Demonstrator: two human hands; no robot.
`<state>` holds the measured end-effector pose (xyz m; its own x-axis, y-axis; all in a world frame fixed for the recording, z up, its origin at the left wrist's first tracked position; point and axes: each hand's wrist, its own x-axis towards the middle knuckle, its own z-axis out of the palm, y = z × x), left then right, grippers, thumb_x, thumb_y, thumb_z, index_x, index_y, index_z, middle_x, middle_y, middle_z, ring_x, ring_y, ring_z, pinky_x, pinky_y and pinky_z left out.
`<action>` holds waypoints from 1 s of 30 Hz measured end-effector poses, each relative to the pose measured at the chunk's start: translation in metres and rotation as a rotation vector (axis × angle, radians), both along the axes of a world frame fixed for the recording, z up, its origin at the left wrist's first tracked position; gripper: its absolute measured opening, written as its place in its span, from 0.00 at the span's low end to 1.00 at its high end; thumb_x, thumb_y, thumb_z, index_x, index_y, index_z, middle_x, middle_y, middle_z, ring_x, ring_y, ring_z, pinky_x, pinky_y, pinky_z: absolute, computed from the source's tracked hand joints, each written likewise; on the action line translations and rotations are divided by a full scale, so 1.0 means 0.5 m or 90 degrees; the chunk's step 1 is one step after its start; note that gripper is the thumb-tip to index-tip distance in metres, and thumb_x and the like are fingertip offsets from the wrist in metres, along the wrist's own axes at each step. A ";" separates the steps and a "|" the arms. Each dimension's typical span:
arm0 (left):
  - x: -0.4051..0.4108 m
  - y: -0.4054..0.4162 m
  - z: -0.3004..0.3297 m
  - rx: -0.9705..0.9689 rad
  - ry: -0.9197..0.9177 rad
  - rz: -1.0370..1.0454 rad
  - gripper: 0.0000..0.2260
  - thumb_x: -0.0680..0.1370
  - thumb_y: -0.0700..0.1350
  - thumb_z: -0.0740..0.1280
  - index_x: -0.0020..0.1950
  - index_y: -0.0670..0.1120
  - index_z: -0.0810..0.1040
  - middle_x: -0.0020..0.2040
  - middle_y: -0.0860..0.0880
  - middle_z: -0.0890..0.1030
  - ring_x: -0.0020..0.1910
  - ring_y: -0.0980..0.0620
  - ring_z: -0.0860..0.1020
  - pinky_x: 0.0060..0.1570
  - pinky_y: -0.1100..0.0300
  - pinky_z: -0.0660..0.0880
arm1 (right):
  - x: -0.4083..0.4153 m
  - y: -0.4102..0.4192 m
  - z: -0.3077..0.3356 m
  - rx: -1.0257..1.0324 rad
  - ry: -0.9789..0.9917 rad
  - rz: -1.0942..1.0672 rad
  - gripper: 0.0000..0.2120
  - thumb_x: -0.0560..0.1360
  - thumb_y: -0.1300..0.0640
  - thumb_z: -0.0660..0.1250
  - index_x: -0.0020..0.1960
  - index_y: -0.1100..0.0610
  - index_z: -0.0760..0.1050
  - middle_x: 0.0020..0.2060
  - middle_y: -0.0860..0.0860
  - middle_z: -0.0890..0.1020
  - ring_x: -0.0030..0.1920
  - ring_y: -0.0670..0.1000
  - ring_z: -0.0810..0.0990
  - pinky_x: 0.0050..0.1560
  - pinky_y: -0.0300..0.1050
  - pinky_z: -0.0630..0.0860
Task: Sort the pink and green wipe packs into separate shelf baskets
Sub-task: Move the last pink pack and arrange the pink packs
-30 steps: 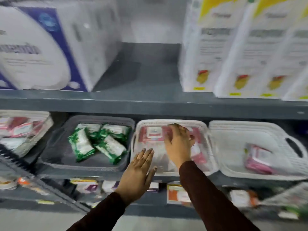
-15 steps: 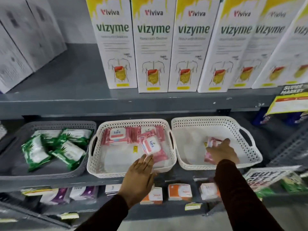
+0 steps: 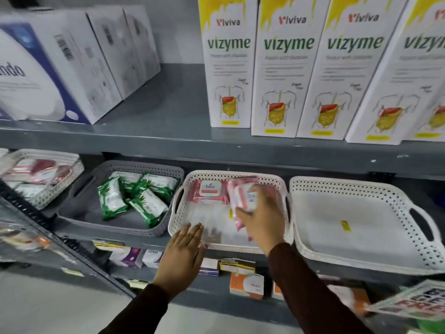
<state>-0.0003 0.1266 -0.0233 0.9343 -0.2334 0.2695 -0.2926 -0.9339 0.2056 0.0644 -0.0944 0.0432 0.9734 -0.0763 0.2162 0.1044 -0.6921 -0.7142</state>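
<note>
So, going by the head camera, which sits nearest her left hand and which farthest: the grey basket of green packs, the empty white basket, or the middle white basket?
From the left hand:
1. Middle white perforated basket, its front rim under the fingertips.
2. Grey perforated basket of green wipe packs, to the left.
3. Empty white perforated basket, far right.

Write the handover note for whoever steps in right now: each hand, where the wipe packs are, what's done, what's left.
Right hand: closed on a pink wipe pack, held over the middle white basket.
Left hand: open and flat, fingertips on that basket's front rim, holding nothing.
Green packs: all in the grey basket to the left.
Pink packs: other pink packs lie at the back of the middle basket.
Right white basket: no packs in it, only a small yellow sticker.
Done: green and pink sit in separate baskets.
Left: set the held pink pack down with the others and let go.
</note>
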 end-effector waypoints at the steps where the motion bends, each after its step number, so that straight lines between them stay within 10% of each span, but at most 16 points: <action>1: -0.002 0.004 0.002 -0.001 -0.001 -0.006 0.23 0.82 0.53 0.54 0.70 0.42 0.73 0.68 0.45 0.76 0.68 0.44 0.72 0.69 0.54 0.60 | 0.006 0.038 -0.015 -0.031 0.025 0.041 0.25 0.70 0.46 0.73 0.63 0.46 0.65 0.50 0.51 0.80 0.43 0.53 0.81 0.39 0.49 0.81; 10: 0.037 0.029 0.060 -0.016 0.074 -0.040 0.16 0.83 0.53 0.54 0.44 0.48 0.77 0.41 0.47 0.82 0.41 0.45 0.79 0.40 0.51 0.73 | 0.070 0.181 -0.072 -0.242 0.134 0.148 0.26 0.76 0.50 0.69 0.70 0.48 0.63 0.66 0.58 0.74 0.63 0.61 0.74 0.56 0.54 0.76; 13: 0.102 0.034 0.083 0.020 0.057 -0.052 0.12 0.80 0.47 0.60 0.61 0.48 0.76 0.59 0.46 0.80 0.58 0.46 0.78 0.52 0.51 0.77 | 0.060 0.146 -0.065 -0.238 0.075 0.058 0.22 0.78 0.48 0.64 0.71 0.47 0.67 0.70 0.54 0.71 0.69 0.58 0.68 0.63 0.58 0.69; 18: 0.219 0.012 0.099 0.310 0.020 -0.149 0.34 0.79 0.39 0.64 0.79 0.53 0.51 0.80 0.50 0.47 0.78 0.42 0.46 0.74 0.39 0.47 | 0.049 0.046 -0.073 -0.230 0.153 -0.140 0.25 0.75 0.52 0.68 0.70 0.54 0.66 0.66 0.59 0.74 0.65 0.61 0.73 0.61 0.60 0.73; 23: 0.277 0.019 0.086 0.332 0.110 -0.232 0.32 0.78 0.36 0.64 0.78 0.54 0.57 0.79 0.53 0.55 0.78 0.47 0.51 0.72 0.40 0.57 | 0.047 0.020 -0.075 -0.281 0.152 -0.055 0.25 0.74 0.45 0.69 0.67 0.55 0.69 0.60 0.57 0.79 0.60 0.59 0.77 0.59 0.56 0.77; 30: 0.233 0.042 0.071 0.235 0.195 -0.290 0.23 0.78 0.32 0.64 0.72 0.45 0.69 0.62 0.43 0.79 0.56 0.44 0.79 0.57 0.55 0.74 | 0.008 0.004 -0.026 -0.276 0.222 0.164 0.28 0.74 0.70 0.64 0.70 0.50 0.70 0.69 0.50 0.75 0.68 0.52 0.74 0.68 0.47 0.70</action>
